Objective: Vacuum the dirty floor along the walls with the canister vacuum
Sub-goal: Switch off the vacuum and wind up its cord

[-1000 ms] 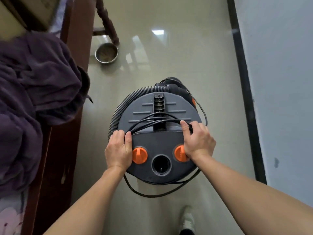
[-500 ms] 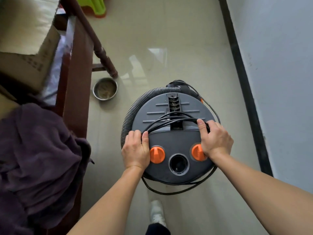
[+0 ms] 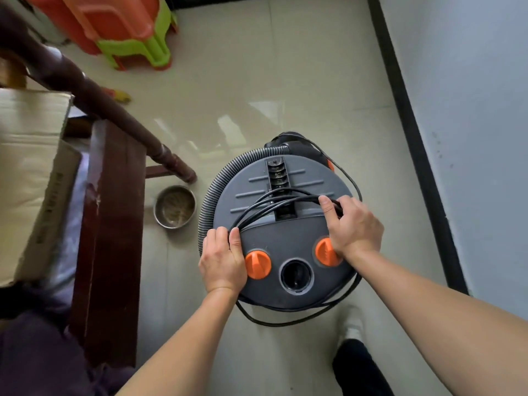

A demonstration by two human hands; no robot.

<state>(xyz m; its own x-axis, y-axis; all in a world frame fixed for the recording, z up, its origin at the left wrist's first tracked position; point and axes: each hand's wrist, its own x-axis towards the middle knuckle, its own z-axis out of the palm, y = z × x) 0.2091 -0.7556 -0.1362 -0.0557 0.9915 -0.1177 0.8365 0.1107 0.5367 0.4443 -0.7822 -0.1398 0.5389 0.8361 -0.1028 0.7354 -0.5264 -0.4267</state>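
Note:
A round grey canister vacuum (image 3: pixel 283 232) with two orange knobs and a black port on its lid stands on the beige tiled floor (image 3: pixel 257 95). A ribbed grey hose (image 3: pixel 220 184) curls round its left side, and a black power cord (image 3: pixel 274 201) loops over the lid and trails behind the base. My left hand (image 3: pixel 223 258) grips the lid's left rim, fingers curled over the edge by the cord. My right hand (image 3: pixel 351 224) grips the right rim, thumb across the cord. The wall (image 3: pixel 468 124) with its dark skirting strip (image 3: pixel 414 132) runs along the right.
A dark wooden bed frame (image 3: pixel 111 238) and its turned post (image 3: pixel 114 115) stand at the left, with a cardboard box (image 3: pixel 31 172) on top. A steel bowl (image 3: pixel 175 207) sits beside the vacuum. Stacked plastic stools (image 3: pixel 125 27) stand far left. My shoe (image 3: pixel 353 324) is behind the canister.
The vacuum and I have moved forward along the wall: the bowl and bed post slid back beside the canister, and the stools came into view. Both hands kept their grip.

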